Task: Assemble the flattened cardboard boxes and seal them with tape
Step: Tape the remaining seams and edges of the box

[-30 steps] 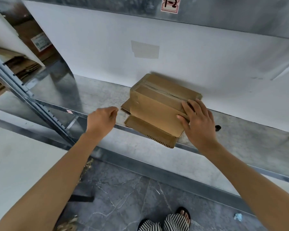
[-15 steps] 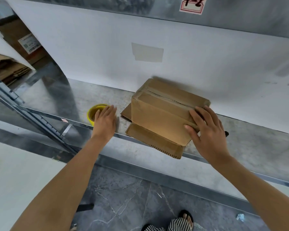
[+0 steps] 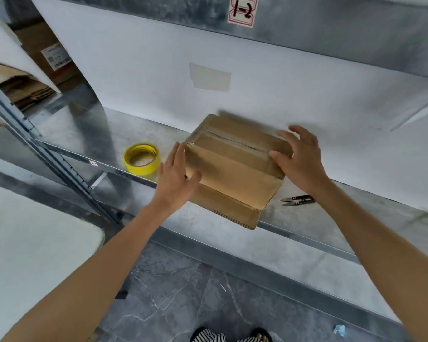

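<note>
Box (image 3: pixel 232 174), one (taped), between left hand (image 3: pixel 176 178), right hand (image 3: pixel 302 159); one tape roll (image 3: pixel 141 167)

A cardboard box (image 3: pixel 235 169), its top seam taped, sits on the metal shelf (image 3: pixel 84 134) with a lower flap jutting over the front edge. The left hand (image 3: pixel 176 178) lies flat against the box's left side. The right hand (image 3: pixel 302 159) rests spread-fingered on its top right edge. A yellow tape roll (image 3: pixel 141 159) lies near the left hand, and small snips (image 3: pixel 298 200) lie to the right of the box.

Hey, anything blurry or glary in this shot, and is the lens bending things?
Head view: motion blur smears the right hand and the far edge of the cardboard box; the yellow tape roll is sharp; the metal shelf shows dull reflections; the wide lens stretches the corners.
</note>
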